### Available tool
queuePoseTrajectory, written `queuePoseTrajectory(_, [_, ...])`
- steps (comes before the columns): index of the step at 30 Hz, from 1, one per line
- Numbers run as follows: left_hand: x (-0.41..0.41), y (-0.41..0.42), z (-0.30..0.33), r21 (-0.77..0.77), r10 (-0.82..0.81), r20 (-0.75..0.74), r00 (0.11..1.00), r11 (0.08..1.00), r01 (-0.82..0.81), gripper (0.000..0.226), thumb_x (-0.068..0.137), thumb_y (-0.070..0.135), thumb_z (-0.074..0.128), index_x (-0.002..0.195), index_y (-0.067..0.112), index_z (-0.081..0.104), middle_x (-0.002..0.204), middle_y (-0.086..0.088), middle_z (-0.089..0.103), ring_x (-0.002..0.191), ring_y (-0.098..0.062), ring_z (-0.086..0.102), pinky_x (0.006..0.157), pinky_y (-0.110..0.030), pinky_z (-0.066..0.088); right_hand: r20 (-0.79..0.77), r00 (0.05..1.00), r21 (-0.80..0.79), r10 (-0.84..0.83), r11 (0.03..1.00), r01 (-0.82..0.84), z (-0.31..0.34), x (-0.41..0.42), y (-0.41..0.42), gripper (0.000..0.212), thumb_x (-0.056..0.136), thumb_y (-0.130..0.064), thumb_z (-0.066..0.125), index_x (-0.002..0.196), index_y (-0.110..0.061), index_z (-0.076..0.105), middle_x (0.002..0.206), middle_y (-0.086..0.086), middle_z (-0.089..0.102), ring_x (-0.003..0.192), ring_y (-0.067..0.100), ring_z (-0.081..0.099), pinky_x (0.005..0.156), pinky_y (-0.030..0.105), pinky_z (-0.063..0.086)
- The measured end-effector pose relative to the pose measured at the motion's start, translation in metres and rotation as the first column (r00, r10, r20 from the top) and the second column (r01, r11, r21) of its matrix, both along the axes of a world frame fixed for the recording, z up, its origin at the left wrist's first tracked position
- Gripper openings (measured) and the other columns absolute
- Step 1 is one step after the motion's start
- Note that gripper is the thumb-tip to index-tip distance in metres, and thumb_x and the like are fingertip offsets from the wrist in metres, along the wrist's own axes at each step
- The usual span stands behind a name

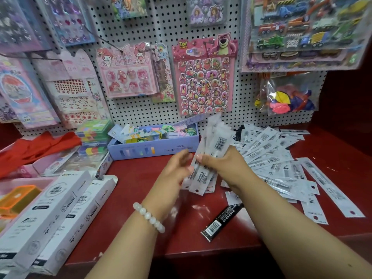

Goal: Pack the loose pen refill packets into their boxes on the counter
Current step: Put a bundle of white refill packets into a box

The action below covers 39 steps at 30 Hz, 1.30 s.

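- Head view: right hand pinches a bundle of refill packets upright above the desk middle.
- Left hand, fingers spread loosely, touches the bundle's side.
- Loose packets are heaped toward the desk's right edge.
- Two white boxes lie at the front-left corner.

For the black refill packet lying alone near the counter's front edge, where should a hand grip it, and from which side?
Likely across the middle of the black refill packet, pinching its two long edges from above. It lies flat and slanted on the red counter, narrow and long, with open counter along its left side. Its upper end touches the white packets, so come from the left.
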<state>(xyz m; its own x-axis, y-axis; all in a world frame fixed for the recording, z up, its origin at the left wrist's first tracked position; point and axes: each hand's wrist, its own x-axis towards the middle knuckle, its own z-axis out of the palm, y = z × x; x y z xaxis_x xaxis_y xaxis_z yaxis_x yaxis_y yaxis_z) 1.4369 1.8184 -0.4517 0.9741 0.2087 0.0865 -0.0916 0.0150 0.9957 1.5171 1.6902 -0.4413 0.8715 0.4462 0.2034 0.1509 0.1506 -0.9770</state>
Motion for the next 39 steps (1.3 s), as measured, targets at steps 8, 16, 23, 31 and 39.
queuePoseTrajectory(8, [-0.008,-0.001,-0.023,0.332,-0.012,-0.164,0.986,0.941,0.067,0.047,0.074,0.019,0.076,0.115,0.028,0.053,0.102,0.009,0.070,0.092,-0.004,0.067,0.083,-0.025,0.053,-0.304,0.952,0.234,0.044,0.972,0.030,-0.004,-0.002,0.007,0.015,0.084,-0.007,0.067,0.099,-0.006,0.066,0.086,0.012,0.071,0.078,0.024,0.068,0.075,0.041,0.057])
queuePoseTrajectory(16, [-0.010,-0.014,-0.011,0.119,-0.118,-0.240,0.964,0.982,0.150,0.013,0.083,-0.003,0.059,0.090,0.008,0.055,0.068,-0.009,0.058,0.054,-0.018,0.059,0.053,-0.030,0.052,-0.408,0.888,0.361,0.213,0.931,-0.058,-0.002,-0.003,0.009,0.015,0.078,-0.016,0.066,0.092,-0.009,0.067,0.079,0.011,0.071,0.075,0.019,0.067,0.075,0.035,0.054])
queuePoseTrajectory(23, [-0.019,-0.013,0.003,-0.215,-0.406,-0.352,0.843,0.912,0.349,0.017,0.069,0.006,0.065,0.083,-0.003,0.068,0.069,-0.022,0.066,0.067,-0.034,0.068,0.067,-0.039,0.059,-0.427,0.901,0.285,0.069,0.957,0.062,-0.006,-0.001,0.008,0.007,0.080,-0.015,0.071,0.081,-0.014,0.064,0.065,0.002,0.065,0.061,0.017,0.064,0.067,0.035,0.054])
queuePoseTrajectory(31, [-0.021,-0.011,0.006,-0.531,-0.529,-0.308,0.791,0.785,0.318,0.016,0.078,0.008,0.059,0.090,0.005,0.069,0.062,-0.007,0.051,0.048,-0.015,0.048,0.048,-0.025,0.047,-0.307,0.950,0.153,0.054,0.988,-0.006,-0.004,-0.010,0.012,0.010,0.082,-0.017,0.070,0.089,-0.013,0.064,0.074,0.003,0.066,0.072,0.021,0.064,0.078,0.043,0.054])
queuePoseTrajectory(39, [-0.021,-0.015,0.009,-0.181,-0.430,-0.367,0.825,0.903,0.390,0.011,0.083,0.004,0.065,0.094,0.003,0.063,0.069,-0.012,0.065,0.062,-0.023,0.065,0.062,-0.033,0.057,-0.239,0.971,0.263,0.027,0.964,0.038,0.009,-0.006,0.005,0.011,0.088,-0.010,0.063,0.096,-0.017,0.061,0.078,0.005,0.065,0.069,0.019,0.062,0.072,0.036,0.053])
